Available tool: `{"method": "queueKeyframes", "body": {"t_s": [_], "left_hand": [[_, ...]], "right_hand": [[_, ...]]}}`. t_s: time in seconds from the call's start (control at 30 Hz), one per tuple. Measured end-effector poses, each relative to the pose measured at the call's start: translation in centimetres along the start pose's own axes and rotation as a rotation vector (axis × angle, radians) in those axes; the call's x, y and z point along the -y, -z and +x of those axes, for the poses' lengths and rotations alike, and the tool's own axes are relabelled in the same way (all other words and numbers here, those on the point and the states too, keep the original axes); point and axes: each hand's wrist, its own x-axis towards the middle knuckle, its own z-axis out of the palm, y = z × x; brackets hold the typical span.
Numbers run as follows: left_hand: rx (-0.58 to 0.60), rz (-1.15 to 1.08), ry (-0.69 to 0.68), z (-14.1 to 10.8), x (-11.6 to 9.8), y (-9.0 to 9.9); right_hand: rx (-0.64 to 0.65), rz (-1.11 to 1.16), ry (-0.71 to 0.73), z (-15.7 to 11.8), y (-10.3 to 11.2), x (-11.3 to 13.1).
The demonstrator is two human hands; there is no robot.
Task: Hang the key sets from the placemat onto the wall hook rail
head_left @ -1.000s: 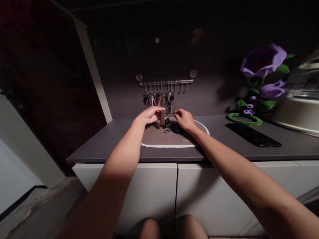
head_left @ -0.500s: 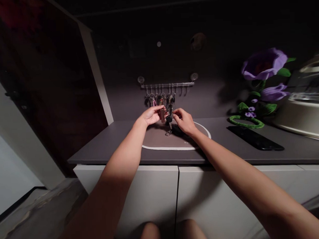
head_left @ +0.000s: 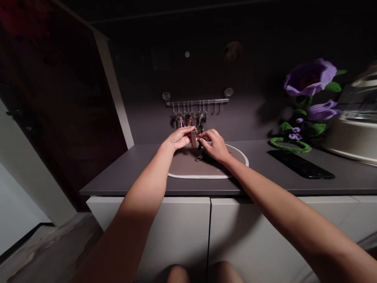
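My left hand [head_left: 179, 138] is closed in a pinch on a bunch of keys with a flat brown tag [head_left: 194, 139], just in front of the hook rail. My right hand [head_left: 216, 145] reaches in from the other side, thumb and forefinger pinched together at the same bunch. What exactly lies between its fingertips is too small to make out. Below the hands, a small metal clasp or ring [head_left: 198, 158] shows over the brown mat [head_left: 189, 168]. Behind them, several key rings [head_left: 179, 116] hang from the clear hook rail [head_left: 198, 102].
On the grey counter [head_left: 115, 169] at the right stand purple craft flowers [head_left: 311, 77] with a green ring base. A black phone [head_left: 300, 164] lies before them, beside a large cream appliance [head_left: 352, 138]. White cabinet doors [head_left: 179, 228] are below.
My right hand has moved slightly left, its fingertips now meeting at the key bunch and covering the round black fob. The left hand keeps its hold nearly in place.
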Motion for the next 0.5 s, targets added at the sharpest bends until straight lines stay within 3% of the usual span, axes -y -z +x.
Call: {"method": "queueKeyframes", "body": {"t_s": [0.23, 0.5], "left_hand": [[-0.002, -0.099, 0.06, 0.02, -0.3, 0.13], [-0.096, -0.082, 0.117, 0.14, -0.34, 0.3]], "right_hand": [[-0.093, 0.028, -0.017, 0.26, 0.15, -0.25], [-0.204, 0.153, -0.096, 0.62, 0.49, -0.7]]}}
